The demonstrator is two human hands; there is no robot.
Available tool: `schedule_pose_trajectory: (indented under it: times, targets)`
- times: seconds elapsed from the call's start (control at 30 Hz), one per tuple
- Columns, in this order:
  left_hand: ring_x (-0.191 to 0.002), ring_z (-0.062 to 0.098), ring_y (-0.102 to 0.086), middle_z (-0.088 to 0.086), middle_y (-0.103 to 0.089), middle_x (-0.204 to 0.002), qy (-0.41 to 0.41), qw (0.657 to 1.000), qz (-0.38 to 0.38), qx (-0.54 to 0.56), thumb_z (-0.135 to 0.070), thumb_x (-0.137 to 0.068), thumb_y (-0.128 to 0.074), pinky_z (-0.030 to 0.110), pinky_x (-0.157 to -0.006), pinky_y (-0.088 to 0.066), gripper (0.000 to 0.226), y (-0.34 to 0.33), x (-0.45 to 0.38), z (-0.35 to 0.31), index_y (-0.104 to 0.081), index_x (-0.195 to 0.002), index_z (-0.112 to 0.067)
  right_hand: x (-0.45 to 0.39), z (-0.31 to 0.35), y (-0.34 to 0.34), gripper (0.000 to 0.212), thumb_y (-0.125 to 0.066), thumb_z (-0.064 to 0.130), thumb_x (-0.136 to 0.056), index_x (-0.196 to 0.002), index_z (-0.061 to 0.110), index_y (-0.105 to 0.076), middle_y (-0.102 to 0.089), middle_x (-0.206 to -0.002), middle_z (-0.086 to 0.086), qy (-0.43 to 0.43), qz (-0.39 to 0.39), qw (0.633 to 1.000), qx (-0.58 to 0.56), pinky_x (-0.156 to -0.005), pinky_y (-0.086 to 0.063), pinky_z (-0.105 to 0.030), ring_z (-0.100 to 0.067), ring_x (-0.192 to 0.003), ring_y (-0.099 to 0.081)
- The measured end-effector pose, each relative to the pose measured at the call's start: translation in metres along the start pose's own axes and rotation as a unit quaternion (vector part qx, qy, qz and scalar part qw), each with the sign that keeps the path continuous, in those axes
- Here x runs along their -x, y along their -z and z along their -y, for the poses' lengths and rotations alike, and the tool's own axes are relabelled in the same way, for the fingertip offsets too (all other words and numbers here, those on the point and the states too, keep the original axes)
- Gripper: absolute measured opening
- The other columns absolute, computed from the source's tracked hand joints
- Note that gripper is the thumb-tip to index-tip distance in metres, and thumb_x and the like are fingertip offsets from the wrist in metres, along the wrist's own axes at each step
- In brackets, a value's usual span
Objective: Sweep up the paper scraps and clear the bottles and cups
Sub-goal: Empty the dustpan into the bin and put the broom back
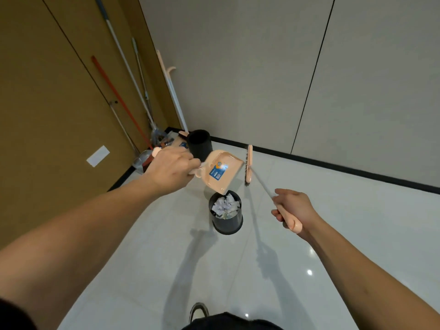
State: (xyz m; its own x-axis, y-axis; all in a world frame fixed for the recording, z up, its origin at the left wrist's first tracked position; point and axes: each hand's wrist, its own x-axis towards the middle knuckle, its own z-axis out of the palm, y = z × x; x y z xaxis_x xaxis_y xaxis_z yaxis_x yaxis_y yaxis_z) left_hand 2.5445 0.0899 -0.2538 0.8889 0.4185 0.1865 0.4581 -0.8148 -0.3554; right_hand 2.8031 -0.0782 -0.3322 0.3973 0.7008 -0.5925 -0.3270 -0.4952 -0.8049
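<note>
**A:** Why is the dustpan [222,171] tipped like that?

**B:** The left hand [171,171] has its fingers wrapped round the dustpan's handle and holds the pan mouth-down right over the black bin [226,216], so whatever it carries slides in. The bin sits on the floor [333,246] at about twelve o'clock from the person's shoe [199,312], and the paper scraps [225,204] already lie heaped inside it, close to the rim.

**A:** And the broom [248,166]?

**B:** The right hand [294,210] is curled tight round its peach grip, at two o'clock from the bin. The head is lifted clear of the floor, bristles toward the pan's edge; I'd guess that keeps it ready to brush off stragglers.

**A:** Any room to move?

**B:** Plenty toward three o'clock, where the tiles run open to the dark skirting [333,164]. At eleven o'clock it is tight: a second black bin [199,145] stands just behind the pan, and beyond it mops and poles [123,67] lean into the corner. Swinging the pan back that way risks a knock.

**A:** Bottles and cups?

**B:** None visible here, so that part looks still to do.
</note>
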Motion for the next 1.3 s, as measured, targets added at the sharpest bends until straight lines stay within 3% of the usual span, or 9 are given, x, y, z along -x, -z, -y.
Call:
schedule_pose_trajectory:
  times: [0.1,0.23,0.37,0.47,0.67,0.77,0.87,1.03,1.3]
  targets:
    - [-0.064,0.022,-0.051,0.001,-0.061,-0.067,0.005,0.999,-0.038,-0.011,-0.023,-0.079,-0.062,0.033,-0.057,-0.036,0.010,0.006,-0.034,0.016,-0.069,-0.083,-0.017,0.009,0.044,-0.008,0.016,-0.056,0.011,-0.088,-0.095,0.003,-0.069,-0.063,-0.071,-0.020,0.042,0.008,0.999,-0.014,-0.041,-0.031,-0.021,-0.019,-0.040,-0.052]
    - [-0.068,0.020,-0.048,-0.003,-0.060,-0.071,-0.004,0.997,-0.075,-0.021,-0.030,-0.078,-0.059,0.031,-0.059,-0.033,0.012,0.029,-0.084,0.042,-0.063,-0.084,-0.020,0.030,0.122,-0.024,0.012,-0.052,0.017,-0.078,-0.071,0.014,-0.062,-0.061,-0.060,-0.020,0.156,-0.001,0.988,-0.007,-0.038,-0.027,-0.021,-0.023,-0.039,-0.049]
    - [-0.077,0.024,-0.057,-0.003,-0.062,-0.079,-0.026,0.998,-0.052,-0.022,-0.033,-0.079,-0.060,0.032,-0.064,-0.041,0.013,0.050,-0.126,0.050,-0.060,-0.088,-0.023,0.050,0.187,-0.050,0.049,-0.046,0.057,-0.075,-0.075,0.013,-0.066,-0.057,-0.049,-0.015,0.200,-0.055,0.978,0.026,-0.034,-0.032,-0.019,-0.021,-0.033,-0.047]
    - [-0.083,0.023,-0.057,-0.004,-0.061,-0.082,-0.049,0.997,-0.065,0.011,-0.031,-0.080,-0.058,0.032,-0.067,-0.037,0.013,0.053,-0.144,0.043,-0.061,-0.090,-0.024,0.056,0.207,-0.069,0.048,-0.042,0.049,-0.084,-0.083,0.007,-0.067,-0.056,-0.049,-0.015,0.216,-0.085,0.972,0.029,-0.033,-0.033,-0.020,-0.021,-0.033,-0.046]
    - [-0.067,0.016,-0.046,-0.010,-0.042,-0.069,-0.085,0.990,-0.068,0.094,-0.033,-0.074,-0.065,0.028,-0.056,-0.023,0.022,0.047,-0.162,0.022,-0.044,-0.075,-0.028,0.063,0.213,-0.096,0.045,-0.043,0.042,-0.090,-0.084,0.005,-0.067,-0.053,-0.051,-0.015,0.218,-0.135,0.966,-0.019,-0.034,-0.032,-0.022,-0.021,-0.033,-0.043]
    - [-0.063,0.011,-0.047,-0.011,-0.047,-0.066,-0.097,0.986,-0.055,0.123,-0.070,-0.064,-0.065,0.029,-0.055,-0.027,0.045,0.037,-0.167,0.018,-0.048,-0.075,-0.030,0.066,0.210,-0.100,0.039,-0.042,0.036,-0.089,-0.083,0.006,-0.066,-0.051,-0.050,-0.012,0.207,-0.149,0.966,-0.039,-0.033,-0.030,-0.021,-0.020,-0.032,-0.041]
    - [-0.052,0.007,-0.040,-0.009,-0.048,-0.052,-0.064,0.980,-0.086,0.165,-0.092,-0.061,-0.041,0.025,-0.047,-0.018,0.065,0.034,-0.172,0.008,-0.053,-0.060,-0.028,0.066,0.207,-0.102,0.035,-0.040,0.029,-0.085,-0.085,0.006,-0.067,-0.049,-0.047,-0.009,0.201,-0.160,0.966,-0.034,-0.033,-0.031,-0.021,-0.020,-0.033,-0.040]
    - [-0.045,0.006,-0.037,-0.011,-0.044,-0.043,-0.063,0.974,-0.124,0.181,-0.073,-0.070,-0.041,0.024,-0.046,-0.013,0.049,0.024,-0.190,-0.011,-0.045,-0.049,-0.029,0.055,0.207,-0.087,0.033,-0.040,0.029,-0.085,-0.085,0.008,-0.066,-0.045,-0.045,-0.006,0.191,-0.170,0.966,-0.042,-0.035,-0.030,-0.019,-0.019,-0.032,-0.037]
    - [-0.050,0.008,-0.047,-0.009,-0.051,-0.047,-0.091,0.972,-0.048,0.212,-0.058,-0.064,-0.043,0.024,-0.046,-0.023,0.036,-0.019,-0.284,-0.038,-0.050,-0.054,-0.024,-0.016,0.228,-0.022,0.030,-0.042,0.023,-0.084,-0.088,0.007,-0.066,-0.047,-0.046,-0.008,0.175,-0.153,0.969,-0.080,-0.033,-0.029,-0.020,-0.020,-0.032,-0.038]
